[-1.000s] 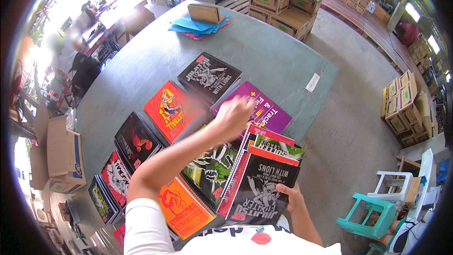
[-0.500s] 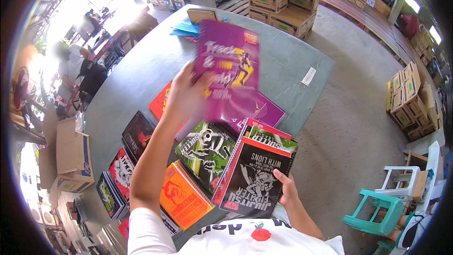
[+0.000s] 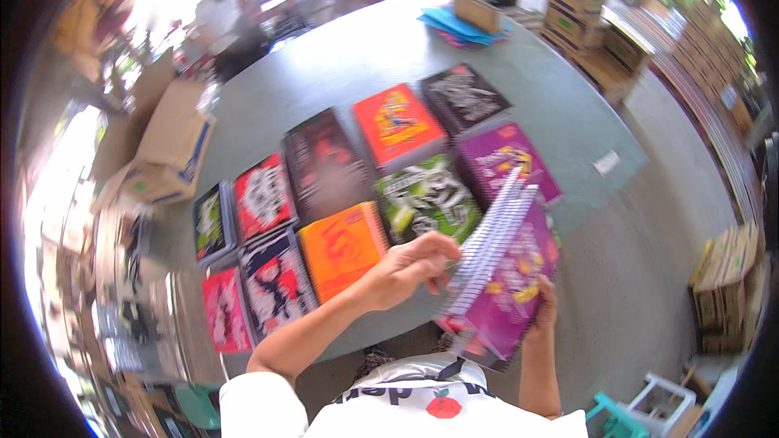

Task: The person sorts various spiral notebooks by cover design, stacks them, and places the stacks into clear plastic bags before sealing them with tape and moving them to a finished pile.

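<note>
My right hand (image 3: 545,308) grips the right edge of a stack of spiral notebooks (image 3: 513,284), tilted at the table's near edge, with a purple cover on top and the coil bindings facing left. Just left of those coils, my left hand (image 3: 414,269) hovers with bent fingers and nothing visible in it. Ahead on the table lie piles of notebooks in two rows: a purple one (image 3: 507,164), a black one (image 3: 464,99), a red-orange one (image 3: 399,124), a green one (image 3: 430,199) and an orange one (image 3: 342,249).
More notebooks lie leftward, including a dark one (image 3: 324,164), a red one (image 3: 264,195) and a pink one (image 3: 227,310). Blue sheets (image 3: 456,26) sit at the grey table's (image 3: 584,122) far end. An open carton (image 3: 170,142) stands left; stacked cartons (image 3: 724,288) stand right.
My left hand has let go of the purple notebook and come back to the stack. The stack's top cover has gone from black to purple. The view has swung left.
</note>
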`<state>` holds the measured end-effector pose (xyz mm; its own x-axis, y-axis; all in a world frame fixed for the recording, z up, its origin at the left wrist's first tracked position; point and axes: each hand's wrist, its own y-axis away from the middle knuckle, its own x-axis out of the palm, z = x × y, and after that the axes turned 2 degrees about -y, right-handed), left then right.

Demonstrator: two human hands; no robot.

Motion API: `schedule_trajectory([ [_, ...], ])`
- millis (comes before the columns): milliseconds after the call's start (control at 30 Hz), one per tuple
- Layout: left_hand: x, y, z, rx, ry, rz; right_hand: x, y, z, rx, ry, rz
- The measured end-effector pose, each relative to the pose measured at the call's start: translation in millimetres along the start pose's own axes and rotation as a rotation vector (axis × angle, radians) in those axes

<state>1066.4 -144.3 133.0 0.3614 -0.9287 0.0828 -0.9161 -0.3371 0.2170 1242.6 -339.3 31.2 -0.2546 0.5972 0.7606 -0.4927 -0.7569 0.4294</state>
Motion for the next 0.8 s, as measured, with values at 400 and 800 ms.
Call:
schedule_trajectory([
  [400,-44.1,345.0,11.6,0.679,-1.596,-0.363,134.5,109.9,-253.1,0.735,0.301,0.563],
  [800,-122.0,656.3,162.5,0.296,-0.122,-1.430,258.0,202.8,-571.2,1.032,0.347,0.826],
])
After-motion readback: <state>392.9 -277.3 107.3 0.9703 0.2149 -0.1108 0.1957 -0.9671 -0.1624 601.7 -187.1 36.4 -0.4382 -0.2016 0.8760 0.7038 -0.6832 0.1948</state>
